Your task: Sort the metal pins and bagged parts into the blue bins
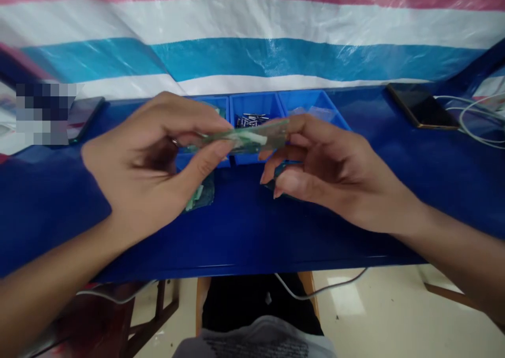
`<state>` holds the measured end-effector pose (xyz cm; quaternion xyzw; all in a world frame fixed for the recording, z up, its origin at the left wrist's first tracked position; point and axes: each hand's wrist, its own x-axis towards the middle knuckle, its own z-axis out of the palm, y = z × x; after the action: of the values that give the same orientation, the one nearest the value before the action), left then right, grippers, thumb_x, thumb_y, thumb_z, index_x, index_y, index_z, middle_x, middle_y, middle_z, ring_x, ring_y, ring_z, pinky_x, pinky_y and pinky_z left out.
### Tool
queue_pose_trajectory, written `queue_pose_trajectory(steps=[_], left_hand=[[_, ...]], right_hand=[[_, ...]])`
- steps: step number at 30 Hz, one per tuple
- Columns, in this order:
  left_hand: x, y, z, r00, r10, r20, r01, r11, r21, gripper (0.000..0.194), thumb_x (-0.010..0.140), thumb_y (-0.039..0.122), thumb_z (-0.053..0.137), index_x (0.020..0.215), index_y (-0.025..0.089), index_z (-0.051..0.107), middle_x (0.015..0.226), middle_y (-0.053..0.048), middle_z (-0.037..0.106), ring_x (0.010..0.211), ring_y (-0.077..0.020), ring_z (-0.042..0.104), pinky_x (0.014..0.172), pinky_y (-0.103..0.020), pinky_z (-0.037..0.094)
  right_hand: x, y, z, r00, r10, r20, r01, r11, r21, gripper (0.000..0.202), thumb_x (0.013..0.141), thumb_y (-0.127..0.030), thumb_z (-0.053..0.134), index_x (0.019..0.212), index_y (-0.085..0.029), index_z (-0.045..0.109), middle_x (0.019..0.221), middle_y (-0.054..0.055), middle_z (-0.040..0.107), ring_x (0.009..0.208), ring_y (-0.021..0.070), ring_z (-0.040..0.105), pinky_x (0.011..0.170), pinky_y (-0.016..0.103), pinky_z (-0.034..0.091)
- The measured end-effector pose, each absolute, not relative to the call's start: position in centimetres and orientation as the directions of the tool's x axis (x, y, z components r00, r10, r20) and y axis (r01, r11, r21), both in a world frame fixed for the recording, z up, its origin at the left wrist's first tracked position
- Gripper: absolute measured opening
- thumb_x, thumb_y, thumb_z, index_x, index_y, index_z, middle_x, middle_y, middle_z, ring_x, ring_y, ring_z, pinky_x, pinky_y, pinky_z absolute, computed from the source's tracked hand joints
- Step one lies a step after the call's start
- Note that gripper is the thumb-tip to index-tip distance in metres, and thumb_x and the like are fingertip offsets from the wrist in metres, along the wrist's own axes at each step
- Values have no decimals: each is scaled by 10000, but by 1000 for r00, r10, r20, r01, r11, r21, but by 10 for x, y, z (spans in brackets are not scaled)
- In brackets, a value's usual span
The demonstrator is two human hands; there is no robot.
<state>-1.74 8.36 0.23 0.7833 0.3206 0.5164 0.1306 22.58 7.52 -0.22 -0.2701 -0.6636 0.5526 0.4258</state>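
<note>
A small clear plastic bag (258, 137) with a white and green piece inside is held up level above the table. My left hand (158, 152) pinches its left end between thumb and fingers. At the bag's right end is my right hand (331, 173), its fingers bent and touching or just behind the plastic. The right thumb stands apart, lower down. On the table below my left hand lies another clear bag with green and white contents (199, 197). Something dark and shiny under my right fingers is mostly hidden.
Behind the hands stands a blue divided tray (335, 113): bags at left, metal pins or screws (252, 120) in the middle, clear plastic at right. A phone (424, 105) with a white cable (469, 121) lies right on the blue table (252, 231). Another flat device (84, 116) is left.
</note>
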Motion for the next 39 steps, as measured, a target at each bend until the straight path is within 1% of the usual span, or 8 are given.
queue_pose_trajectory(steps=[6, 12, 17, 24, 28, 31, 34, 39], left_hand=[[-13, 79, -2, 422, 562, 711, 330, -826, 457, 66, 1041, 163, 731, 1073, 220, 744, 942, 41, 775, 750, -78, 741, 620, -200, 625], [-29, 99, -3, 549, 274, 790, 403, -914, 37, 615, 986, 140, 743, 1549, 330, 584, 1551, -37, 619, 1276, -264, 710, 773, -325, 708], [-29, 103, 1, 587, 58, 808, 303, -941, -153, 284, 1006, 177, 719, 1262, 288, 771, 1187, -20, 812, 1095, -260, 762, 813, -422, 691], [-21, 93, 3, 303, 731, 612, 250, -681, 689, 111, 922, 171, 870, 868, 229, 793, 807, 48, 785, 618, -92, 708, 559, -227, 614], [-17, 97, 1, 422, 829, 368, 26, -416, 909, 151, 853, 313, 946, 912, 237, 829, 709, 49, 774, 518, -107, 709, 482, -194, 613], [-15, 94, 2, 491, 809, 322, 4, -372, 928, 147, 945, 377, 859, 936, 233, 828, 707, 34, 779, 513, -129, 721, 474, -215, 619], [-18, 90, 3, 441, 719, 537, 232, -670, 706, 178, 1070, 224, 692, 936, 229, 809, 783, 29, 798, 623, -115, 747, 575, -224, 642], [-28, 95, 2, 545, 184, 818, 465, -878, -112, 438, 918, 134, 812, 1339, 222, 728, 1259, -86, 786, 1049, -250, 776, 807, -361, 695]], right_hand=[[224, 76, -5, -399, 857, 327, -90, 318, -944, 92, 986, -352, 804, 987, -261, 790, 931, 5, 779, 769, 162, 758, 632, 286, 673], [229, 74, -2, -378, 863, 335, -120, 313, -942, 155, 992, -303, 804, 1133, -274, 748, 678, -61, 707, 534, 130, 671, 489, 258, 573], [227, 69, 1, -462, 853, 242, -64, 240, -969, 319, 1032, -351, 749, 1318, -254, 645, 687, -86, 744, 499, 129, 679, 511, 270, 588], [233, 80, -4, -280, 661, 696, 328, 747, -578, 288, 1030, -242, 705, 1305, -325, 710, 1052, 13, 815, 852, 177, 766, 745, 324, 640], [236, 82, 0, -408, 571, 712, 417, 810, -412, 167, 1002, -288, 707, 1040, -398, 827, 1472, 6, 708, 1200, 274, 744, 762, 395, 680], [235, 79, 3, -393, 490, 778, 402, 853, -333, 167, 971, -276, 764, 945, -422, 841, 1363, -4, 773, 1156, 272, 769, 723, 411, 687], [232, 74, 3, -339, 511, 790, 355, 847, -395, 207, 952, -176, 785, 939, -375, 841, 1019, -13, 852, 897, 216, 807, 774, 388, 685], [225, 69, 3, -261, 847, 463, -19, 476, -879, 203, 937, -294, 858, 768, -240, 759, 694, -30, 765, 498, 128, 686, 430, 241, 565]])
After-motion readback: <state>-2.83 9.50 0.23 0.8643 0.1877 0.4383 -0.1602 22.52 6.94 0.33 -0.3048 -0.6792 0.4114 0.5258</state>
